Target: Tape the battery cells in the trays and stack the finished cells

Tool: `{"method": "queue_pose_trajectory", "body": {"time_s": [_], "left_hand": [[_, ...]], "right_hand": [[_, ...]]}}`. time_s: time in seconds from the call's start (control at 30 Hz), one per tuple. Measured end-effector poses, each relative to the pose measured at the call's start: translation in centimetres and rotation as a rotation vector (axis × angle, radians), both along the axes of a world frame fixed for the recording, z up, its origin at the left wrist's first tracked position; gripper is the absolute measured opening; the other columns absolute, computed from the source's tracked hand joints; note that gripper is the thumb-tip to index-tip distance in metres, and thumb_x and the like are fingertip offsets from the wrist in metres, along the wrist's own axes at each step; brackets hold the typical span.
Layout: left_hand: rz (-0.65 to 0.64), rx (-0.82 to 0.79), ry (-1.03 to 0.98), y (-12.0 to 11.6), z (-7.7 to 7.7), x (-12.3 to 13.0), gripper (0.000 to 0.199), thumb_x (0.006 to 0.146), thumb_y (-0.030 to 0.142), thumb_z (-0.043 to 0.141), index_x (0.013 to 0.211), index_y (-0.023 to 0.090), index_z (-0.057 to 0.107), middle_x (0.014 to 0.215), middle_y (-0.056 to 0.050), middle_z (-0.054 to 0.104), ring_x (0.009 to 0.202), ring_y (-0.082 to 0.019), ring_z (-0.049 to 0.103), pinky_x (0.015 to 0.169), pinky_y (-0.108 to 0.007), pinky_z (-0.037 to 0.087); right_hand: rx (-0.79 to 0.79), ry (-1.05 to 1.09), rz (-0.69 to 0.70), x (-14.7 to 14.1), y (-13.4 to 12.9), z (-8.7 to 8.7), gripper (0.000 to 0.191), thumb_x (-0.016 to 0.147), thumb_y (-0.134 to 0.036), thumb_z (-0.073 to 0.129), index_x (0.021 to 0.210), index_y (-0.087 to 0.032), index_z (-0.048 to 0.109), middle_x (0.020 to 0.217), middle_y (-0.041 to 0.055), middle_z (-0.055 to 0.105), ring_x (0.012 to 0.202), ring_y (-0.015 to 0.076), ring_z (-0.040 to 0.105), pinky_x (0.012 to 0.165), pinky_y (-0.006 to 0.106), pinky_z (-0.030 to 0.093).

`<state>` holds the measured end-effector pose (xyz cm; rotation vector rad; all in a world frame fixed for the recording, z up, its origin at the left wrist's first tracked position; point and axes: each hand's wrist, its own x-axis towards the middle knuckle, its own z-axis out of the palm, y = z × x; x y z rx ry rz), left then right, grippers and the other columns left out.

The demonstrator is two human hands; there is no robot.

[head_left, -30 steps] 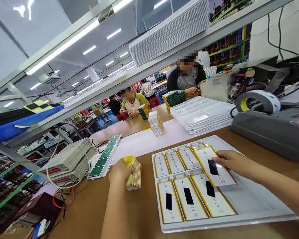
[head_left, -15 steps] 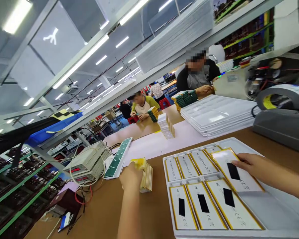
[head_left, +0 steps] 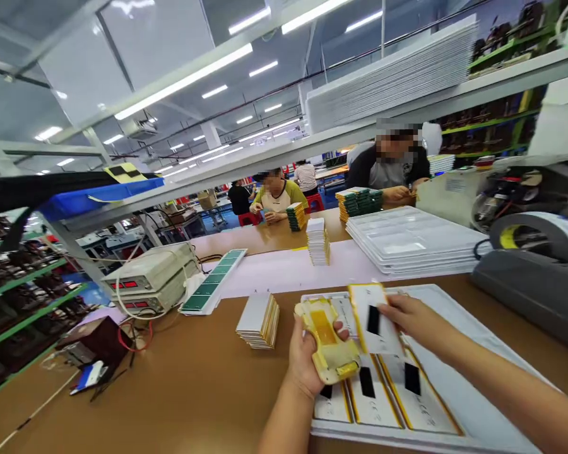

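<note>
My left hand (head_left: 303, 359) is wrapped round a cream-coloured plastic fixture (head_left: 329, 340) with yellow tape on it, held above the left part of a white compartment tray (head_left: 483, 362). My right hand (head_left: 407, 315) grips a flat white battery pack (head_left: 370, 334) by its right edge; it has yellow edges and a black strip. The pack is upright-tilted just right of the fixture; whether they touch, I cannot tell. Below them lie several similar packs (head_left: 411, 384) in the tray, partly hidden by my hands. A stack of white packs (head_left: 258, 318) stands left of the tray.
Stacked white trays (head_left: 411, 236) and a grey tape dispenser (head_left: 530, 284) are at the right. To the left are a green panel strip (head_left: 213, 284) and instruments (head_left: 146, 277) with cables. Across the bench, co-workers sit near another white stack (head_left: 317, 243). A shelf beam (head_left: 274, 154) crosses above.
My left hand has lifted the fixture off the pack stack and carried it right, over the tray. My right hand has moved the battery pack left, close to the fixture. The view has tilted.
</note>
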<state>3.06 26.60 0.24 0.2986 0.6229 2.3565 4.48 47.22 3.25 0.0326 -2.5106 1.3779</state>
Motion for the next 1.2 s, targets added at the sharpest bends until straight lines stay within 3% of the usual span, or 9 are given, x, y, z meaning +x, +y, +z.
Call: {"method": "queue_pose_trajectory", "body": {"time_s": [0.07,0.17,0.33,0.4,0.53,0.63,0.7,1.0,1.2], "left_hand": [[-0.021,0.013,0.009,-0.1,-0.3,-0.3,0.056,0.075,0.058,0.038,0.108,0.015,0.054,0.096,-0.011,0.061,0.09,-0.024,0.055,0.086,-0.041,0.034],[0.013,0.007,0.026,-0.4,-0.6,-0.7,0.057,0.077,0.056,0.035,0.116,0.017,0.049,0.103,-0.011,0.06,0.099,-0.026,0.052,0.088,-0.043,0.033],[0.125,0.022,0.011,-1.2,-0.9,-1.4,0.051,0.077,0.054,0.038,0.111,0.019,0.054,0.101,-0.009,0.062,0.096,-0.027,0.054,0.085,-0.042,0.037],[0.153,0.02,-0.005,-1.5,-0.8,-1.7,0.052,0.076,0.055,0.039,0.109,0.018,0.055,0.1,-0.011,0.062,0.096,-0.027,0.055,0.083,-0.043,0.039],[0.212,0.007,-0.045,-1.7,-0.5,-2.2,0.057,0.074,0.058,0.039,0.105,0.014,0.057,0.099,-0.014,0.061,0.093,-0.028,0.056,0.08,-0.043,0.042],[0.209,-0.028,-0.088,-1.6,-0.5,-2.5,0.058,0.072,0.06,0.041,0.103,0.014,0.058,0.095,-0.014,0.062,0.089,-0.028,0.057,0.077,-0.044,0.044],[0.194,-0.044,-0.108,-1.4,-0.6,-2.6,0.059,0.07,0.061,0.043,0.103,0.014,0.057,0.092,-0.014,0.063,0.086,-0.027,0.058,0.075,-0.044,0.045],[0.18,-0.047,-0.121,-1.2,-0.6,-2.4,0.056,0.07,0.061,0.043,0.092,0.012,0.059,0.081,-0.011,0.063,0.074,-0.022,0.059,0.074,-0.04,0.045],[0.157,0.0,-0.13,-1.3,-1.3,-2.1,0.06,0.066,0.066,0.043,0.086,0.011,0.059,0.078,-0.014,0.062,0.07,-0.025,0.059,0.07,-0.042,0.044]], "right_hand": [[0.016,-0.023,0.088,-1.2,-2.9,1.2,0.026,0.072,-0.036,0.042,0.077,-0.016,0.059,0.083,0.0062,0.065,0.075,0.0194,0.058,0.063,0.027,0.043],[0.125,-0.073,0.041,-2.4,-6.6,2.0,0.022,0.075,-0.031,0.044,0.085,-0.016,0.056,0.091,0.0062,0.064,0.08,0.0179,0.057,0.065,0.025,0.04],[0.543,-0.108,-0.004,-1.5,-9.3,2.4,0.031,0.075,-0.048,0.048,0.089,-0.021,0.052,0.085,0.0055,0.064,0.076,0.0214,0.058,0.058,0.027,0.036],[0.694,-0.049,-0.083,-1.3,-7.8,2.6,0.037,0.079,-0.052,0.038,0.093,-0.02,0.051,0.086,0.0083,0.064,0.079,0.0234,0.058,0.06,0.028,0.035],[0.919,-0.164,-0.311,-2.3,-0.6,2.0,0.024,0.085,-0.032,0.035,0.092,-0.017,0.053,0.086,0.0114,0.064,0.081,0.0235,0.058,0.06,0.028,0.034],[1.045,-0.273,-0.377,-2.9,4.7,0.9,0.018,0.082,-0.025,0.04,0.09,-0.016,0.054,0.087,0.0114,0.064,0.081,0.022,0.059,0.06,0.027,0.035],[1.108,-0.284,-0.382,-2.8,6.7,0.2,0.019,0.082,-0.023,0.041,0.092,-0.014,0.054,0.086,0.0129,0.064,0.081,0.023,0.058,0.061,0.028,0.036],[1.221,-0.191,-0.304,-3.2,6.9,-1.4,0.023,0.078,-0.008,0.037,0.091,-0.011,0.055,0.084,0.0158,0.062,0.084,0.0264,0.056,0.067,0.033,0.036],[0.861,-0.365,-0.237,-5.6,8.4,-4.6,0.025,0.084,-0.031,0.032,0.083,-0.018,0.054,0.086,0.0091,0.063,0.079,0.0202,0.058,0.06,0.026,0.037]]}}
